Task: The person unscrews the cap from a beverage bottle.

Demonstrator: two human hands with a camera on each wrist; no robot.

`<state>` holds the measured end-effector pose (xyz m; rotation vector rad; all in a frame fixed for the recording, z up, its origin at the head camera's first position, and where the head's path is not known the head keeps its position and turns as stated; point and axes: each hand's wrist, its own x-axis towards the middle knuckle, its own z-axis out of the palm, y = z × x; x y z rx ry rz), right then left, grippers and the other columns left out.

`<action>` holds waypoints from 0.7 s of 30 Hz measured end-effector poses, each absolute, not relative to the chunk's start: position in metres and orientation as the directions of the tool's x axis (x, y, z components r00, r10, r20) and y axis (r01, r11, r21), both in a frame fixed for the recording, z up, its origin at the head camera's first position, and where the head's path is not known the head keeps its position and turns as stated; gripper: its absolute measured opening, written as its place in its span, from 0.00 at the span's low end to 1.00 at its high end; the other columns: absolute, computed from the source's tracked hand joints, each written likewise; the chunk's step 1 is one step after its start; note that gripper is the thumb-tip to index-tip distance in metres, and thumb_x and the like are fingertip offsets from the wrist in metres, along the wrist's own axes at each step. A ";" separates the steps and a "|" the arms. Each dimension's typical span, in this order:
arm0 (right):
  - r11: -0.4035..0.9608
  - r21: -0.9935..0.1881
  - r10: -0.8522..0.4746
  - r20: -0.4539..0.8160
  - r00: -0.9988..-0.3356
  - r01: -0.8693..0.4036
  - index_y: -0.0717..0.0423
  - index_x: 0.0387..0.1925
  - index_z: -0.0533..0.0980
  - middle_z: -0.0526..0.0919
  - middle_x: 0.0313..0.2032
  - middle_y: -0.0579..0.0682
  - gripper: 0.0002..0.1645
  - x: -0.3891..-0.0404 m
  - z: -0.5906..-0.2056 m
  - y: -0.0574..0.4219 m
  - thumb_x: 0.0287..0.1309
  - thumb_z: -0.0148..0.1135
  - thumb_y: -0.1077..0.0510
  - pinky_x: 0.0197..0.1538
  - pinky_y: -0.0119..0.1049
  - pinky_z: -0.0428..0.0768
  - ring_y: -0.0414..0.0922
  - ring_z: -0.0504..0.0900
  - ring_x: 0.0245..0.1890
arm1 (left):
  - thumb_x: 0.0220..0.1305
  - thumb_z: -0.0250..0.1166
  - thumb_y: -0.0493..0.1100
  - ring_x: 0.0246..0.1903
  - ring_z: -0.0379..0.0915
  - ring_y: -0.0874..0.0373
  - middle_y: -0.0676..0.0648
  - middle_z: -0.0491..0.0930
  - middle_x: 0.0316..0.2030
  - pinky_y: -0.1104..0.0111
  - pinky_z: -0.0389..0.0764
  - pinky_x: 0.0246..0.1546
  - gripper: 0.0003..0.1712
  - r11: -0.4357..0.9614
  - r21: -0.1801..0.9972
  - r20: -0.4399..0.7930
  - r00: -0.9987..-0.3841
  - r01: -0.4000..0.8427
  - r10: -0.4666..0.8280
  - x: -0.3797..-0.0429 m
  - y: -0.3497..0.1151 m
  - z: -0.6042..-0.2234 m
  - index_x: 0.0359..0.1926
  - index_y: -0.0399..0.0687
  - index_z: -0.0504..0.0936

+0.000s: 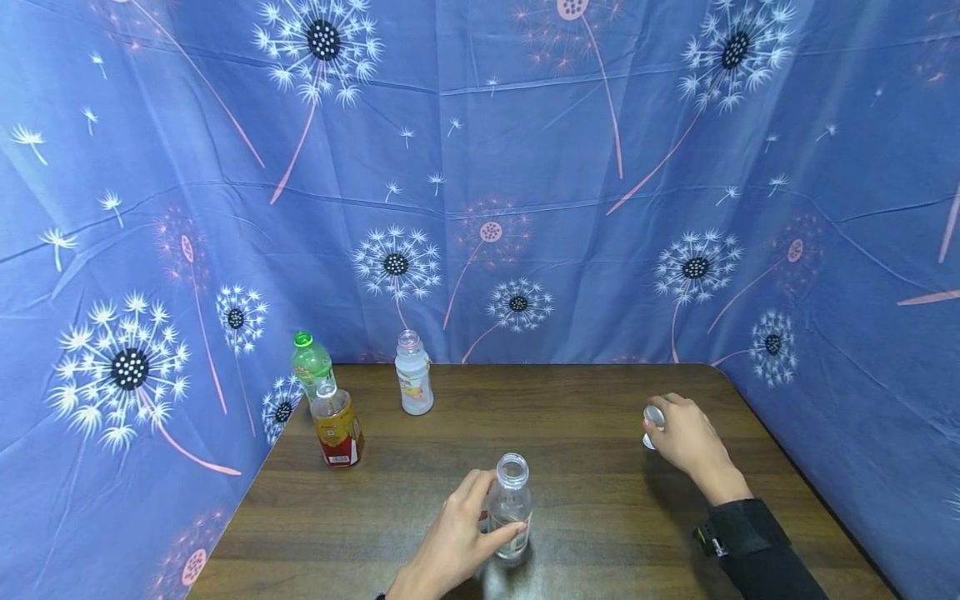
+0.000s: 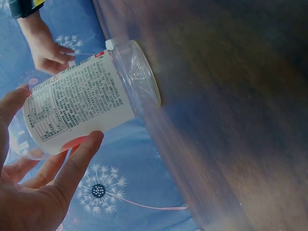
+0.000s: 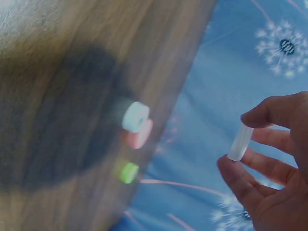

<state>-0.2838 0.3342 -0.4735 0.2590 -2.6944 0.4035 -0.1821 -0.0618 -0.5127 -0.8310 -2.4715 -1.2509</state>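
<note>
A clear, uncapped bottle (image 1: 512, 500) stands upright on the table near its front. My left hand (image 1: 457, 533) holds it around the label, thumb on one side and fingers on the other. In the left wrist view the bottle's white label (image 2: 77, 98) carries dense small print. Off to the right, my right hand (image 1: 686, 437) pinches a white bottle cap (image 3: 240, 141) between thumb and fingertips, raised over the table. On the tabletop near that hand lie a white cap (image 3: 135, 116), a pink cap (image 3: 140, 134) and a green cap (image 3: 128, 173), blurred.
At the back left of the wooden table (image 1: 540, 400) stand a green bottle (image 1: 311, 362), a bottle with a yellow and red label (image 1: 339, 429) and an uncapped whitish bottle (image 1: 414, 379). Blue dandelion-print cloth (image 1: 570, 242) hangs around the back and sides.
</note>
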 end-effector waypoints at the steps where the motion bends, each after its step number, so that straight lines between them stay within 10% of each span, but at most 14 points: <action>1: 0.940 -0.236 -0.127 0.430 -0.894 -0.247 0.69 0.55 0.81 0.84 0.51 0.69 0.24 -0.281 -0.471 0.331 0.60 0.69 0.60 0.50 0.66 0.81 0.70 0.83 0.50 | 0.64 0.76 0.55 0.49 0.82 0.57 0.53 0.77 0.51 0.73 0.88 0.40 0.32 0.468 0.656 0.458 -0.806 0.592 0.376 -0.182 -0.062 -0.513 0.63 0.50 0.75; 21: 0.837 -0.054 -0.323 0.754 -0.572 -0.544 0.62 0.53 0.86 0.88 0.48 0.59 0.24 -0.236 -0.432 0.254 0.52 0.69 0.61 0.42 0.51 0.85 0.56 0.85 0.47 | 0.64 0.75 0.57 0.49 0.83 0.53 0.53 0.77 0.51 0.74 0.87 0.39 0.33 0.462 0.675 0.448 -0.817 0.575 0.363 -0.180 -0.060 -0.513 0.64 0.53 0.75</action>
